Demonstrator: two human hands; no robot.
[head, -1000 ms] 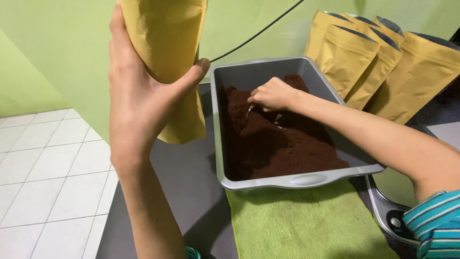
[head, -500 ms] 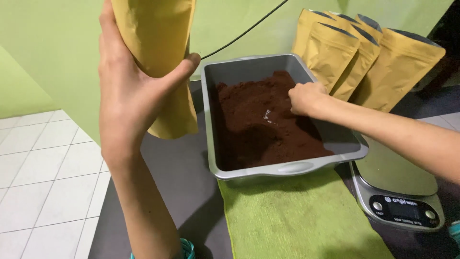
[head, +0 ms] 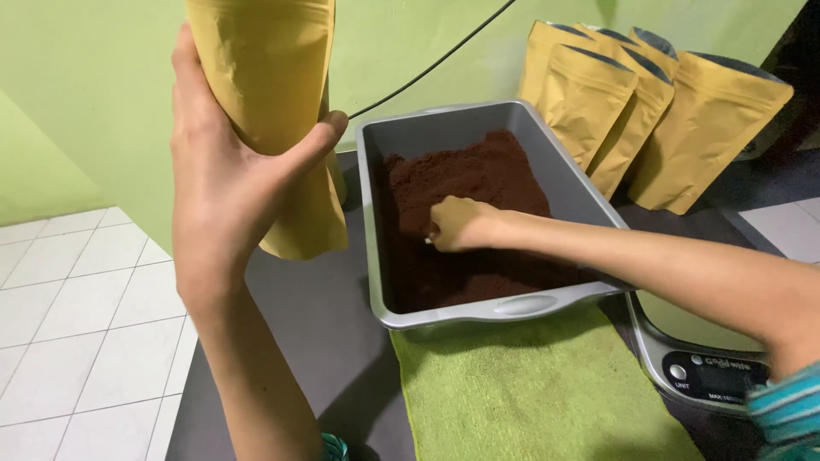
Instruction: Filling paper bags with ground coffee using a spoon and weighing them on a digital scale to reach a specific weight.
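Left hand [head: 224, 183] raised at frame left, fingers [head: 320, 137] and thumb clamped around a tall kraft-yellow pouch [head: 273, 111] held upright above the dark bench [head: 316, 316] — pouch top runs out of frame, bottom edge hangs just beside the tray's left wall. Right hand [head: 457, 224] is down inside the grey rectangular tray [head: 512, 306], fingers curled together in the dark brown powder [head: 474, 183]; something small and pale peeks out at the fingertips, too small to tell what. Powder fills most of the tray, heaped toward the far end. Four more kraft-yellow stand-up pouches [head: 632, 119] lean against the green wall behind the tray at right, tops open, dark lining showing. Green cloth [head: 530, 393] lies in front of the tray, touching its near rim. Digital scale [head: 709, 358] at lower right, partly under the right forearm. Black cable [head: 427, 64] crosses the wall.
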